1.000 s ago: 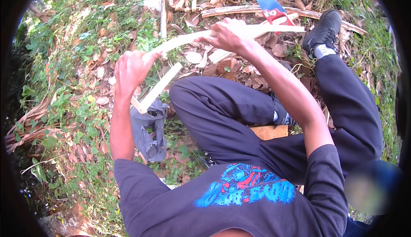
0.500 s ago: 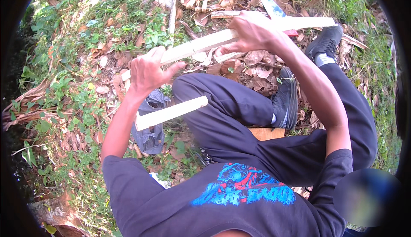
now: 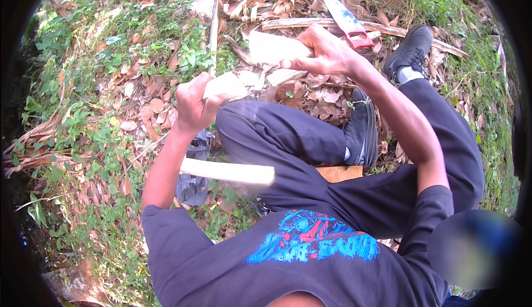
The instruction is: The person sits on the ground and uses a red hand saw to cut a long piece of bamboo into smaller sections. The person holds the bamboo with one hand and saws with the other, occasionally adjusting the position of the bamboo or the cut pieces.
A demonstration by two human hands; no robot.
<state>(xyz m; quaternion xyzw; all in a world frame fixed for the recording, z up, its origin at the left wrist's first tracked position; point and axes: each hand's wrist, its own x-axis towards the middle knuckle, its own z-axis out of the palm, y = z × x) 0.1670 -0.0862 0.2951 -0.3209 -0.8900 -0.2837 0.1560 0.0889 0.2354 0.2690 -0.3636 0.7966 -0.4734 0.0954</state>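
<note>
My left hand (image 3: 195, 104) is closed round a pale strip of wood (image 3: 226, 87), whose end points toward my other hand. Thumb and fingers of my right hand (image 3: 324, 52) grip a second pale piece of wood (image 3: 271, 47), pointing left. A gap parts the two pieces, both above my bent knee. Another pale stick (image 3: 227, 171) reaches from beside my left forearm toward my thigh, its right end blurred; whether it joins the wood in my left hand is hidden.
A saw (image 3: 341, 12) with a white-and-blue blade and red handle lies beyond my right hand. A crumpled dark plastic bag (image 3: 194, 189) sits below my left forearm. A brown board (image 3: 339, 174) lies near my shoe (image 3: 363, 129). Dry leaves and weeds cover the ground.
The long strip that spanned both hands now shows as two separate pieces, angled differently. The lower stick has swung downward. The saw handle, covered before, is now visible.
</note>
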